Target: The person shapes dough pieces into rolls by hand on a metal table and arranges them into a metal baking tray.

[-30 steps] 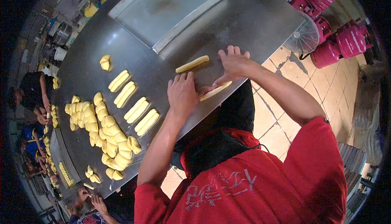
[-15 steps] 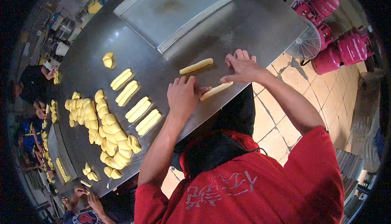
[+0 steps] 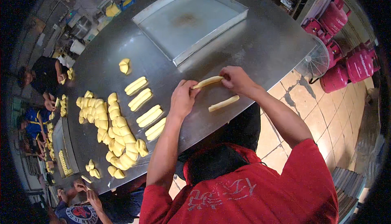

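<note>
A pale yellow dough stick (image 3: 209, 81) spans my two hands above the metal table. My left hand (image 3: 183, 97) pinches its left end, and my right hand (image 3: 237, 80) grips its right end between thumb and fingers. Nearer the table's edge lies a second dough stick (image 3: 224, 103), which neither hand touches. To the left of my left forearm, dough sticks (image 3: 149, 116) rest side by side in several pairs. Farther left is a large heap of cut dough pieces (image 3: 118, 132), with one lone dough piece (image 3: 124, 66) behind the pairs.
A large shallow metal tray (image 3: 183, 32) sits at the far side of the table. Beyond the right edge stand pink gas cylinders (image 3: 334, 77) and a round fan guard (image 3: 316, 60) over a tiled floor. Other people (image 3: 81, 209) handle dough along the left side.
My hands have left the near dough stick and moved to the farther one, now taking it by both ends. The near stick stays on the table. The whole view has shifted slightly.
</note>
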Available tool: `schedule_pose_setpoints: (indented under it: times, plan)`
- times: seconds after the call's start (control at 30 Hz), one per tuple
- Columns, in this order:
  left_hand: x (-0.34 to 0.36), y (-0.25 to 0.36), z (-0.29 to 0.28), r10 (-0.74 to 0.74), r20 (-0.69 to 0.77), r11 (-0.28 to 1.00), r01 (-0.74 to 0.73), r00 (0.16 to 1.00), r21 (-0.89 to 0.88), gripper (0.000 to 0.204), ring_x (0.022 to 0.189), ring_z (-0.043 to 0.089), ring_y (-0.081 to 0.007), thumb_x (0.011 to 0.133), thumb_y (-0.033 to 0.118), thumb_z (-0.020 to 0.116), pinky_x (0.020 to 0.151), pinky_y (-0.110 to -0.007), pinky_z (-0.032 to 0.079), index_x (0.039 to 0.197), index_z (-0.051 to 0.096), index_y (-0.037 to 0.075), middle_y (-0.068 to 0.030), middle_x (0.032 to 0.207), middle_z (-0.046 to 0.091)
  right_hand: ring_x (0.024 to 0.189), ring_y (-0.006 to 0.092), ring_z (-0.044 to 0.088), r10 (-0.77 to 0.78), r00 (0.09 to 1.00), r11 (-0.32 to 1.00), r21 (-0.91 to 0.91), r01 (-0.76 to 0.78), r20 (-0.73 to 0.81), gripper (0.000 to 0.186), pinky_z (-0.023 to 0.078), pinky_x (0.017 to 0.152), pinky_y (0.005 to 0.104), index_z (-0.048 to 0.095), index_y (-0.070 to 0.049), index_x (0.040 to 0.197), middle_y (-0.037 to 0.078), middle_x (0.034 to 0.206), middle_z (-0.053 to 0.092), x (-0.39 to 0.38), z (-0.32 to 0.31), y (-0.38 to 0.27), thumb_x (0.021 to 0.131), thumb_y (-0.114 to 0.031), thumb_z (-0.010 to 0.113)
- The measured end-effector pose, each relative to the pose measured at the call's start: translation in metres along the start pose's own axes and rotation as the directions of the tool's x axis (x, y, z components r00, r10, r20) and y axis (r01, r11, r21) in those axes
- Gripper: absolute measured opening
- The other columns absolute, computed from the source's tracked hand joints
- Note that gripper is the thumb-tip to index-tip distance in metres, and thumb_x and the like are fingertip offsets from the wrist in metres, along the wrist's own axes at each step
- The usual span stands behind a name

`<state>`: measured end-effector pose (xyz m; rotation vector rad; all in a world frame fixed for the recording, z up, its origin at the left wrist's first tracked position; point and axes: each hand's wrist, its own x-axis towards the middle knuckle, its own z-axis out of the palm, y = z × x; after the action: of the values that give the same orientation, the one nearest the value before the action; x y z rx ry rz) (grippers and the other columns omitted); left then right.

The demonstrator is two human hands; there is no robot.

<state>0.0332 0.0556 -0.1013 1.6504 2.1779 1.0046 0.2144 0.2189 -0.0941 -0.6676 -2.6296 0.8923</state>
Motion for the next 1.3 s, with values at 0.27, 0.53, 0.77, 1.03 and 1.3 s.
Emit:
schedule_pose_setpoints:
  times: [0.27, 0.53, 0.77, 1.03, 1.3]
  plan:
    - [-0.027, 0.031, 0.003, 0.010, 0.104, 0.979, 0.011, 0.995, -0.206, 0.021, 0.082, 0.062, -0.0275, 0.082, 0.011, 0.071, 0.072, -0.035, 0.050, 0.101, 0.069, 0.005, -0.0122, 0.092, 0.063, 0.077, 0.0184, 0.065, 0.154, 0.987, 0.967, 0.209, -0.143, -0.036, 0.021, 0.051, 0.070, 0.0291, 0.070, -0.004, 0.099, 0.009, 0.089, 0.066, -0.052, -0.022, 0.008, 0.078, -0.003, 0.068]
    - [-0.030, 0.031, 0.006, -0.040, 0.156, 0.979, 0.070, 0.987, -0.190, 0.021, 0.088, 0.061, -0.0289, 0.083, 0.014, 0.071, 0.075, -0.037, 0.049, 0.102, 0.070, 0.006, -0.0115, 0.095, 0.064, 0.082, 0.0209, 0.065, 0.221, 0.975, 0.961, 0.178, -0.214, -0.023, 0.021, 0.053, 0.074, 0.0307, 0.072, -0.006, 0.099, 0.009, 0.092, 0.067, -0.062, -0.021, 0.005, 0.078, -0.006, 0.071]
    - [-0.025, 0.043, 0.000, -0.040, 0.226, 0.999, 0.045, 0.973, -0.019, 0.033, 0.095, 0.058, -0.0309, 0.076, 0.026, 0.077, 0.081, -0.041, 0.046, 0.101, 0.069, 0.006, -0.0112, 0.097, 0.063, 0.099, 0.0323, 0.061, -0.006, 0.990, 0.999, -0.049, 0.014, 0.143, 0.030, 0.050, 0.086, 0.0388, 0.069, -0.004, 0.106, 0.014, 0.096, 0.065, -0.064, -0.025, 0.000, 0.075, -0.005, 0.069]
    - [-0.029, 0.056, 0.019, 0.098, 0.256, 0.983, -0.133, 0.962, 0.126, 0.051, 0.106, 0.053, -0.0311, 0.070, 0.027, 0.078, 0.088, -0.041, 0.042, 0.114, 0.060, 0.007, -0.0123, 0.109, 0.059, 0.100, 0.0351, 0.053, 0.001, 0.983, 0.992, -0.126, 0.022, 0.184, 0.032, 0.044, 0.088, 0.0430, 0.056, -0.002, 0.103, 0.016, 0.100, 0.055, -0.064, -0.014, -0.027, 0.073, -0.009, 0.065]
    - [-0.030, 0.048, -0.004, 0.056, 0.235, 0.996, -0.038, 0.970, -0.079, 0.043, 0.100, 0.058, -0.0285, 0.076, 0.011, 0.076, 0.084, -0.040, 0.046, 0.115, 0.058, 0.003, -0.0122, 0.109, 0.059, 0.090, 0.0192, 0.066, 0.171, 0.981, 0.931, 0.311, -0.193, 0.096, 0.028, 0.053, 0.078, 0.0293, 0.063, 0.002, 0.107, 0.012, 0.102, 0.066, -0.056, -0.038, -0.048, 0.080, -0.002, 0.066]
